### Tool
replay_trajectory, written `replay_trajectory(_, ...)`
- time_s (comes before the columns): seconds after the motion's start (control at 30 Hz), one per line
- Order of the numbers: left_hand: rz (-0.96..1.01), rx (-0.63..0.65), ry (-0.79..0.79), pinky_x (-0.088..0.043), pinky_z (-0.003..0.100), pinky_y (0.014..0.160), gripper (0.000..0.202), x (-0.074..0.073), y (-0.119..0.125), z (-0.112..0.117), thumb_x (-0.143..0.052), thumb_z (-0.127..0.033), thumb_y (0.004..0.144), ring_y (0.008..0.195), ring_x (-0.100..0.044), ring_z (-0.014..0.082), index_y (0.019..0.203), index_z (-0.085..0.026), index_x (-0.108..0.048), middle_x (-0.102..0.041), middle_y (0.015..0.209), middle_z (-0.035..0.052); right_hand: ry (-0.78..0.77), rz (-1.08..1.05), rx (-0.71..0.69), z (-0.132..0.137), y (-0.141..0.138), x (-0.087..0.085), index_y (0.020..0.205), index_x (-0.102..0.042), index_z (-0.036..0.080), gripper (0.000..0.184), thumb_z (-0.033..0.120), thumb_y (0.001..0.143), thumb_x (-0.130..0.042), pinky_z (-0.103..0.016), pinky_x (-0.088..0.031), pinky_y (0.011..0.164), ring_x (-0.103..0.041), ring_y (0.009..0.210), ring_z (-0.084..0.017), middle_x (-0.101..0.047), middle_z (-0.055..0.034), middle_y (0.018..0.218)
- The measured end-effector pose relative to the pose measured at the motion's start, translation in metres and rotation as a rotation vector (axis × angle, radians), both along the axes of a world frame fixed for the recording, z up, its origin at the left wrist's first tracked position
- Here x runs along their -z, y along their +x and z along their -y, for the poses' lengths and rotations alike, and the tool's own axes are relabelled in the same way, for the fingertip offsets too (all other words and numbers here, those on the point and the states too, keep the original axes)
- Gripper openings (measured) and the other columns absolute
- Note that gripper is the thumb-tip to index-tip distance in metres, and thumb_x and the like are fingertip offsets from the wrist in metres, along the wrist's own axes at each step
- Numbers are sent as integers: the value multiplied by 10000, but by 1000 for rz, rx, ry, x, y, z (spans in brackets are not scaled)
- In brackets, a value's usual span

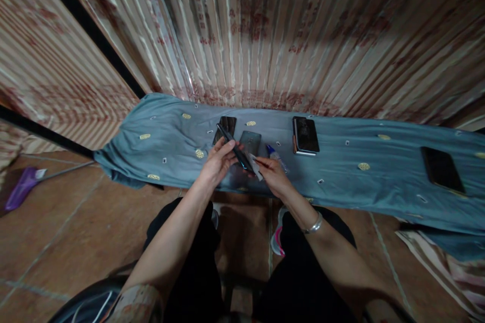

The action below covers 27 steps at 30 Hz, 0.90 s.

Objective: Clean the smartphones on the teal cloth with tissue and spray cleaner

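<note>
A dark smartphone [238, 151], tilted with one edge toward me, is gripped in my left hand [217, 163], thumb along its side. My right hand [273, 175] pinches a whitish cloth or tissue [256, 167] against the phone's lower end. Behind the held phone, a black phone [228, 125] lies on the blue-grey cloth, partly covered by it. A greyish phone [250, 140] lies just to its right. Close behind my right hand is a clear bottle or tube with a blue cap [271, 150], its lower part hidden by that hand.
A stack of phones [306, 135] lies right of centre, and a single black phone [442, 169] farther right. The patterned blue-grey cloth [341, 176] covers a long narrow bench. Pleated curtains [257, 35] hang behind it. A purple broom or dustpan [25, 188] is on the tiled floor at left.
</note>
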<state>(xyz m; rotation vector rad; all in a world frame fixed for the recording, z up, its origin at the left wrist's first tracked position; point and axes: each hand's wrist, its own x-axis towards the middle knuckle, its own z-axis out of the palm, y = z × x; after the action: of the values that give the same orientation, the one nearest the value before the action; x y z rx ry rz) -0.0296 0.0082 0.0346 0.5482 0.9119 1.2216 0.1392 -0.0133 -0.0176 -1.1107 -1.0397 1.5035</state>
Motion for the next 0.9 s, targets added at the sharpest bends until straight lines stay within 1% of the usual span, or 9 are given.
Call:
replay_trajectory(0.07, 10, -28, -9, -614, 332, 886, 525, 2, -2, -1, -968, -211, 686, 949, -816, 221, 1070, -209, -610, -791, 852, 6, 21, 46, -43, 3, 0, 4, 916, -863, 249, 496, 687, 684, -873, -305, -584, 600, -745, 654, -202, -807, -11, 752)
replay_trajectory(0.13, 9, -67, -32, -613, 355, 925, 633, 3, -1, -2, -975, -189, 679, 938, -814, 211, 1163, -225, -569, -785, 861, -10, 97, 162, -59, 6, 3, 9, 951, -853, 241, 471, 682, 806, -773, -284, -547, 558, -726, 618, -193, -782, -7, 706)
replay_trajectory(0.2, 6, -118, -57, -613, 362, 936, 700, 5, 1, -2, -965, -164, 688, 909, -808, 195, 1235, -242, -535, -777, 864, -28, 223, 343, -56, 9, 7, 13, 1001, -847, 232, 418, 597, 939, -651, -279, -536, 575, -723, 628, -190, -786, -16, 719)
replay_trajectory(0.3, -1, -187, -79, -613, 341, 911, 722, 5, 6, -3, -926, -123, 720, 860, -796, 176, 1297, -250, -510, -763, 841, -42, 444, 622, -40, 14, 13, 17, 1140, -828, 231, 350, 392, 1034, -536, -335, -598, 753, -776, 812, -234, -840, -65, 916)
replay_trajectory(0.4, -4, -218, -65, -605, 304, 871, 729, 7, 9, -4, -905, -102, 735, 816, -776, 151, 1336, -247, -518, -751, 818, -54, 618, 774, -14, 18, 16, 17, 1225, -800, 233, 355, 308, 1056, -497, -395, -615, 900, -783, 979, -276, -842, -106, 1057)
replay_trajectory(0.5, -18, -235, -57, -592, 285, 859, 761, 10, 10, -5, -920, -112, 720, 806, -760, 138, 1359, -263, -534, -723, 784, -78, 726, 818, 29, 23, 14, 14, 1261, -786, 248, 362, 330, 1087, -479, -413, -621, 954, -773, 1030, -277, -836, -109, 1097)
replay_trajectory(0.6, -32, -242, -75, -586, 274, 833, 753, 13, 12, -6, -931, -118, 708, 813, -751, 142, 1338, -261, -545, -711, 778, -77, 780, 793, 62, 27, 12, 8, 1310, -772, 263, 374, 350, 1106, -472, -424, -624, 1000, -772, 1090, -267, -833, -99, 1173)
replay_trajectory(0.73, -43, -218, -89, -574, 247, 761, 652, 16, 16, -3, -920, -148, 744, 816, -750, 144, 1280, -253, -564, -725, 810, -57, 806, 753, 77, 29, 13, -1, 1341, -766, 272, 381, 324, 1103, -474, -436, -621, 1045, -773, 1146, -259, -827, -86, 1250)
replay_trajectory(0.9, -22, -173, -91, -553, 228, 717, 617, 18, 19, 1, -945, -184, 733, 724, -734, 115, 1212, -242, -561, -726, 792, -71, 814, 704, 75, 30, 14, -9, 1356, -766, 276, 383, 280, 1083, -498, -428, -622, 1057, -775, 1172, -253, -826, -79, 1274)
